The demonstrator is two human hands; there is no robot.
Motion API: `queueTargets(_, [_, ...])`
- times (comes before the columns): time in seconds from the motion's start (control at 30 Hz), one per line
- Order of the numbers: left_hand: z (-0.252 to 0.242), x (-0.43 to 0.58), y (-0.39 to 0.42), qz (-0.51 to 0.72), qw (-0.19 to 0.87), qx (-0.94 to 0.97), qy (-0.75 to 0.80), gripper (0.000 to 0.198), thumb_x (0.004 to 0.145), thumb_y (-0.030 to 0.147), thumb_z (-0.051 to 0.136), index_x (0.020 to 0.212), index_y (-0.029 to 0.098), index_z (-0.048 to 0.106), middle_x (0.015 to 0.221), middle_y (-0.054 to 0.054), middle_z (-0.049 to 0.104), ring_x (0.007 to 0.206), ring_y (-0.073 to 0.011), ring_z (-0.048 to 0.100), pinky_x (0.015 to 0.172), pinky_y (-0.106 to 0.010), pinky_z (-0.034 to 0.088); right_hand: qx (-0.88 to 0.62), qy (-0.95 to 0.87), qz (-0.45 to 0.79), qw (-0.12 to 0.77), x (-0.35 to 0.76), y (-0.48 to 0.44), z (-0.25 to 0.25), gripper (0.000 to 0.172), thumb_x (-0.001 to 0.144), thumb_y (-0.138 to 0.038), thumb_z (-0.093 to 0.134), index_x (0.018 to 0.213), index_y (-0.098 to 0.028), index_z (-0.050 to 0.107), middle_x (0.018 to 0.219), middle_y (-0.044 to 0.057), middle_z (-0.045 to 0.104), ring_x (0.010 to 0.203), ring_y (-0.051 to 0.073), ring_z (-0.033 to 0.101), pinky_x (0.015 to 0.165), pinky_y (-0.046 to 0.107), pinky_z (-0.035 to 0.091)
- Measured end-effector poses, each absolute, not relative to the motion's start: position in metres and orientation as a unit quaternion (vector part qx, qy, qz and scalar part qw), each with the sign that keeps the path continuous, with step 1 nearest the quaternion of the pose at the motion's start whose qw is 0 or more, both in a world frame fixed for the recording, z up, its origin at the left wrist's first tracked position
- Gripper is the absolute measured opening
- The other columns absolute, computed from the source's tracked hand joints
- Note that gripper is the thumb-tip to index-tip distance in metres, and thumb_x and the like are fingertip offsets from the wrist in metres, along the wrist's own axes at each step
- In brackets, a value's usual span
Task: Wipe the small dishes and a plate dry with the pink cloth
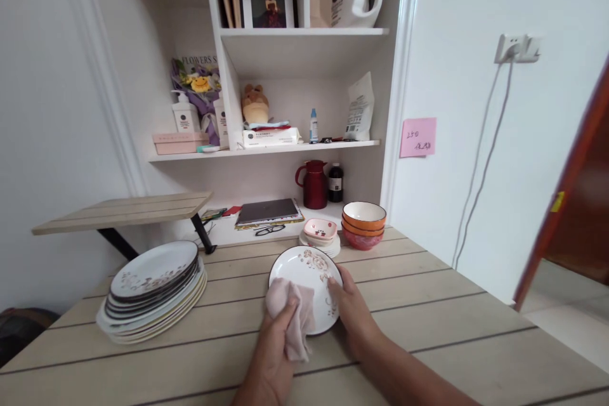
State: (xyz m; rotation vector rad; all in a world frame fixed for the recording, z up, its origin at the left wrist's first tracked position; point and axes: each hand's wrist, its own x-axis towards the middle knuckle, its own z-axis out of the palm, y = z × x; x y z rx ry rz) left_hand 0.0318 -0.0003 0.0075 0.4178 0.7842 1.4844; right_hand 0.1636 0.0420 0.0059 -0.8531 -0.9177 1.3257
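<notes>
A white plate with a floral pattern is held tilted above the wooden table. My right hand grips its right rim. My left hand holds a pale pink cloth pressed against the plate's lower left face.
A stack of several patterned plates sits at the left of the table. Behind the held plate are small pink dishes on white saucers and stacked orange bowls. A raised wooden shelf stands at back left; wall shelves hold a red jug.
</notes>
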Motion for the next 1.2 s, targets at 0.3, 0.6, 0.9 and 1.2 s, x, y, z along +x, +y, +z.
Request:
queueTargets(0.3, [0.013, 0.019, -0.004, 0.542, 0.692, 0.257, 0.402, 0.057, 0.065, 0.021, 0.082, 0.118, 0.011, 0.063, 0.095, -0.015, 0.076, 0.087, -0.0289, 0.072, 0.074, -0.034, 0.057, -0.393, -0.564, 0.547, 0.478, 0.208, 0.052, 0.047, 0.048, 0.075, -0.036, 0.065, 0.121, -0.025, 0.062, 0.106, 0.004, 0.072, 0.095, 0.027, 0.065, 0.082, 0.041, 0.050])
queueTargets(0.6, [0.010, 0.017, -0.007, 0.534, 0.697, 0.279, 0.390, 0.061, 0.063, 0.025, 0.084, 0.118, 0.012, 0.062, 0.097, -0.015, 0.076, 0.081, -0.0286, 0.073, 0.071, -0.036, 0.058, -0.404, -0.537, 0.576, 0.466, 0.214, 0.039, 0.058, 0.055, 0.073, -0.039, 0.071, 0.127, -0.033, 0.059, 0.122, 0.003, 0.067, 0.103, 0.029, 0.064, 0.084, 0.042, 0.051])
queueTargets(0.9, [0.007, 0.027, 0.003, 0.687, 0.622, 0.162, 0.338, 0.071, 0.068, 0.019, 0.081, 0.132, 0.027, 0.050, 0.111, -0.006, 0.073, 0.100, -0.0236, 0.070, 0.083, -0.031, 0.057, -0.317, -0.423, 0.656, 0.540, 0.167, 0.024, 0.030, 0.082, 0.068, -0.028, 0.069, 0.142, -0.036, 0.036, 0.137, 0.003, 0.058, 0.119, 0.031, 0.057, 0.086, 0.042, 0.052])
queueTargets(1.2, [0.005, 0.026, 0.003, 0.628, 0.662, 0.199, 0.357, 0.057, 0.070, 0.023, 0.081, 0.122, 0.017, 0.060, 0.107, -0.010, 0.074, 0.095, -0.0240, 0.071, 0.078, -0.029, 0.058, -0.388, -0.379, 0.594, 0.594, 0.166, 0.037, 0.012, 0.069, 0.070, -0.027, 0.061, 0.136, -0.028, 0.043, 0.122, 0.007, 0.067, 0.105, 0.028, 0.063, 0.085, 0.040, 0.051])
